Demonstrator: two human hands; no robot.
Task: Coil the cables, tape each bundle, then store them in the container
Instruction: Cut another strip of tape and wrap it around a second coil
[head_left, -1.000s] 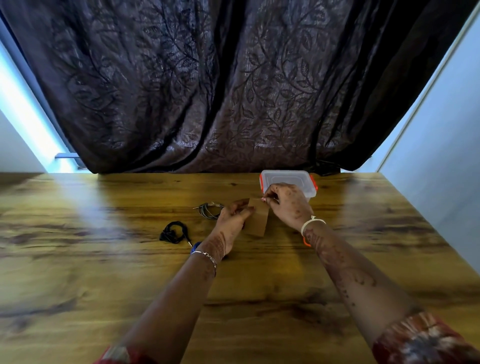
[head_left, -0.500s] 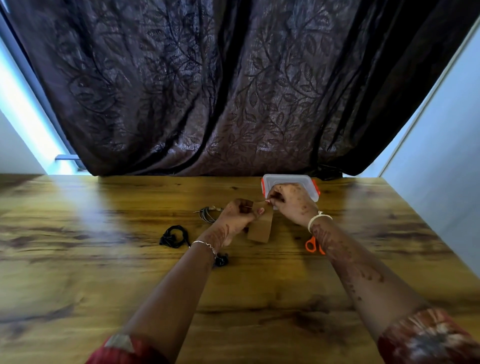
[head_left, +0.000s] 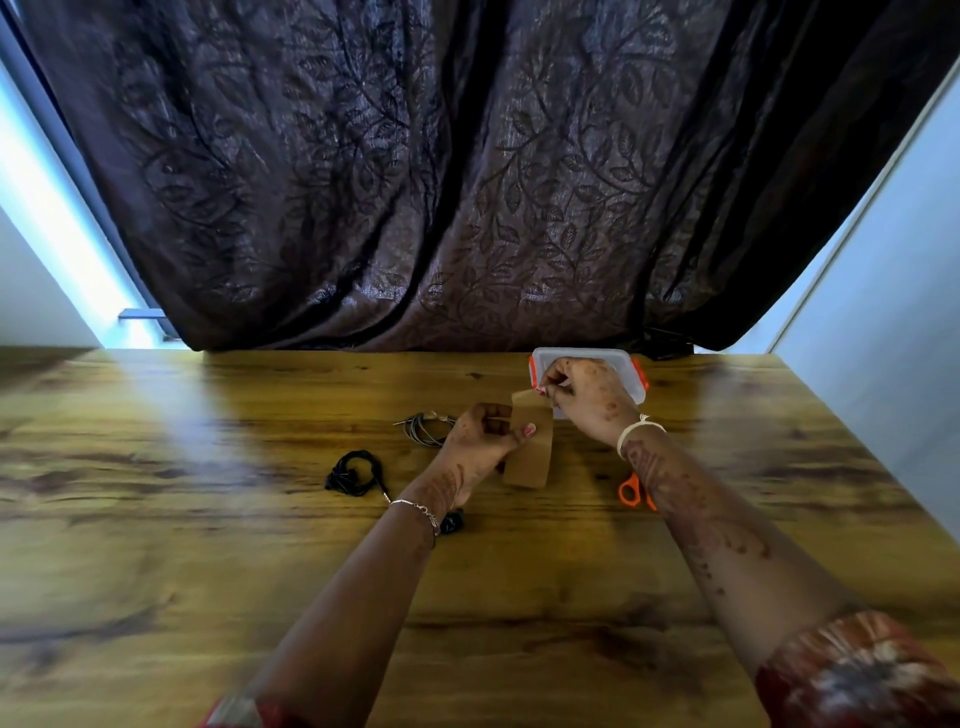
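A strip of brown tape (head_left: 531, 452) hangs between my two hands above the wooden table (head_left: 208, 519). My left hand (head_left: 480, 441) pinches its left edge with thumb and fingers. My right hand (head_left: 587, 397) pinches the strip's top end. A grey coiled cable (head_left: 423, 430) lies just left of my left hand. A black coiled cable (head_left: 356, 473) lies further left. Another black bundle (head_left: 453, 521) peeks out beside my left wrist. The clear container (head_left: 631, 371) with orange clips stands behind my right hand.
Orange-handled scissors (head_left: 629, 491) lie on the table, partly under my right forearm. A dark patterned curtain (head_left: 467, 182) hangs behind the table's far edge. A pale wall runs along the right side.
Both hands have lifted slightly and the right hand has drawn the tape's top end up and away. The scissors' handle has come into view beside my right forearm.
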